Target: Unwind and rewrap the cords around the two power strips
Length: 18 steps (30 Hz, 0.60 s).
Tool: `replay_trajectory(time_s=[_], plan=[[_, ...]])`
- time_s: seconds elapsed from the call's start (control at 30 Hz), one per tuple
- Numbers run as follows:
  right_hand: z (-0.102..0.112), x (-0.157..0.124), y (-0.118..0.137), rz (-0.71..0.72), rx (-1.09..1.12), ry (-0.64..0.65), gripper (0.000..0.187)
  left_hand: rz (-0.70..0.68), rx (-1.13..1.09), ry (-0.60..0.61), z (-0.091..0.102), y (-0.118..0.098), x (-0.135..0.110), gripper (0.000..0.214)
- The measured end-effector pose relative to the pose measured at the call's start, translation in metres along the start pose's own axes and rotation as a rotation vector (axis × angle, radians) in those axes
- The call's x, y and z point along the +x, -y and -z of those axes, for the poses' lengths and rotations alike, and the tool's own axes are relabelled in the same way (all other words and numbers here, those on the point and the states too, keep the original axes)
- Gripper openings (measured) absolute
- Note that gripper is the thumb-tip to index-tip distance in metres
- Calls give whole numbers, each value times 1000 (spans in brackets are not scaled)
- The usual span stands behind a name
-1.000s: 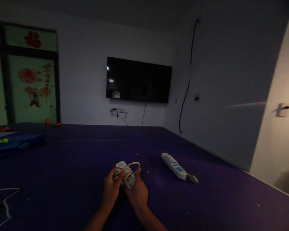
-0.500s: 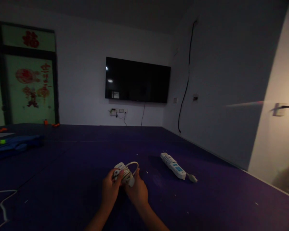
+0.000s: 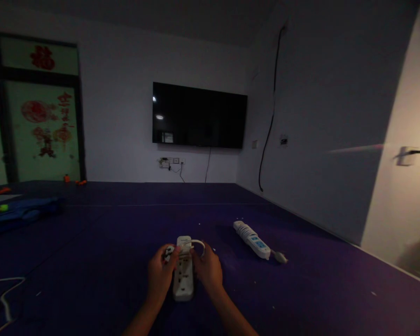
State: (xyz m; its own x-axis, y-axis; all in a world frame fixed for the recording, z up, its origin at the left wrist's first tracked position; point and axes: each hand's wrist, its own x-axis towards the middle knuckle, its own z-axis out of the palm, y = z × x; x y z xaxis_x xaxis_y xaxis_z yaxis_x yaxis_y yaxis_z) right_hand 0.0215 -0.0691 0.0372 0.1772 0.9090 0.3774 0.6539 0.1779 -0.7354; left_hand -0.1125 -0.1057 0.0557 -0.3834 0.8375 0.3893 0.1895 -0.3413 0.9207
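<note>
A white power strip stands lengthwise between my hands, its sockets facing up at me. White cord is wound around its far part, and a loop of it arches over to the right. My left hand is closed on the strip's left side, thumb on the wound cord; the plug shows by its fingers. On the other side my right hand pinches the cord loop close to the strip. A second white power strip, with blue sockets and its cord wrapped, lies to the right.
Both strips are over a dark purple surface with small white scraps. At the left lie a blue cloth and a white cable. Small orange pieces sit near the door; a television hangs on the far wall.
The held power strip has turned from a slant to pointing straight away from me, and more of its sockets show. My right hand has moved slightly right and up with the cord.
</note>
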Motion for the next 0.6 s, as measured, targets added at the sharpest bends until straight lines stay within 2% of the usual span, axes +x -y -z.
replay_trajectory(time_s=[0.1,0.17,0.3,0.37,0.5,0.6], plan=[[14,0,8,-6,-254,2,47,-76,125,72,-1,1,-3,47],[20,0,11,43,-328,-23,43,-130,218,110,-2,2,-5,42],[23,-1,8,336,-340,-49,32,-249,365,159,-4,5,-8,36],[23,-1,5,405,-336,-68,29,-279,427,147,-4,7,-9,40],[27,3,3,298,-250,-160,32,-336,509,59,-8,6,-13,75],[31,7,1,144,-112,-248,37,-342,542,37,-13,5,-19,83]])
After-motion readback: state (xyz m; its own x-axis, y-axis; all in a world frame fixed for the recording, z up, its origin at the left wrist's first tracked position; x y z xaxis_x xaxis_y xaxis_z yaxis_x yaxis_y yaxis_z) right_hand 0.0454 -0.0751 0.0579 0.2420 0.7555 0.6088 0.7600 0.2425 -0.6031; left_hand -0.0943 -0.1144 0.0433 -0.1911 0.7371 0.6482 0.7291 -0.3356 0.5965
